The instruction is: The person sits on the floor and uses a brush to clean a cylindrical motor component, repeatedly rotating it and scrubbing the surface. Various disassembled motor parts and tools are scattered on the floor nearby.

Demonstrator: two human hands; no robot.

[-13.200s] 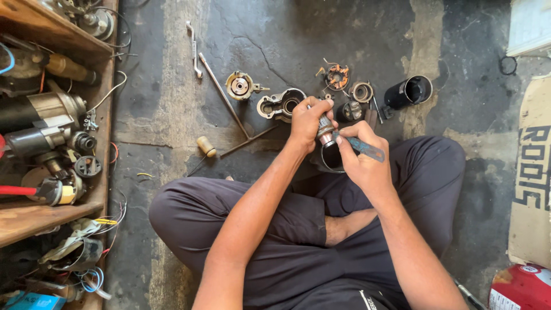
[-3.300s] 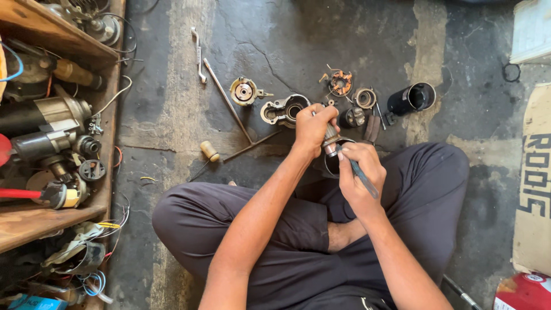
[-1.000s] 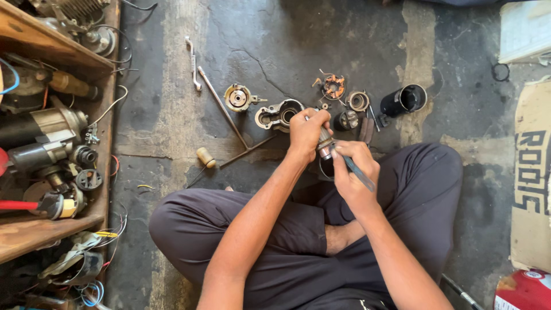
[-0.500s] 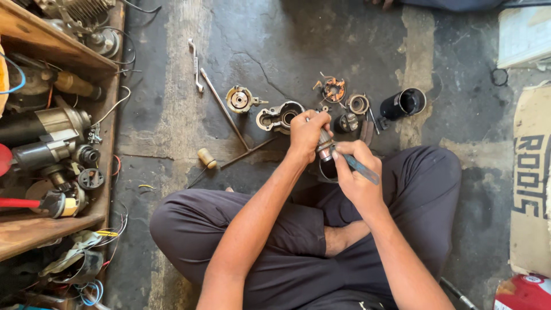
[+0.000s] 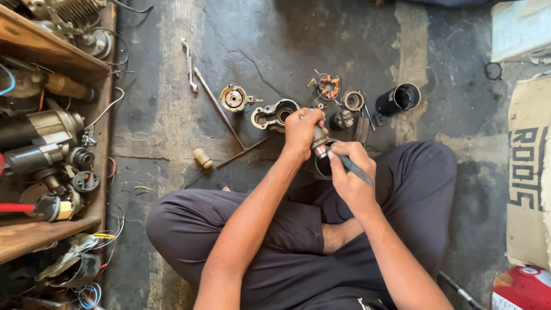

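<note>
I sit cross-legged on a stained concrete floor. My left hand (image 5: 302, 132) grips the upper end of a small cylindrical metal motor part (image 5: 319, 143). My right hand (image 5: 350, 172) holds a thin blue-grey tool (image 5: 356, 170) whose tip rests against that part. Just below the two hands a dark ring-shaped housing (image 5: 322, 166) shows by my knee. Scattered ahead lie a grey cast end housing (image 5: 274, 115), a round geared piece (image 5: 233, 97), a copper brush plate (image 5: 328, 86), a metal ring (image 5: 353, 101) and a black cylindrical casing (image 5: 398, 99).
A long rod with a T-shaped end (image 5: 221, 117) and a wrench (image 5: 189, 65) lie on the floor to the left. A wooden shelf (image 5: 51, 132) at far left is packed with old motors and wires. Cardboard (image 5: 528, 172) and a red container (image 5: 519, 287) sit at right.
Both hands stay on the same part with only small shifts; the view has drifted slightly. Nothing was let go or picked up.
</note>
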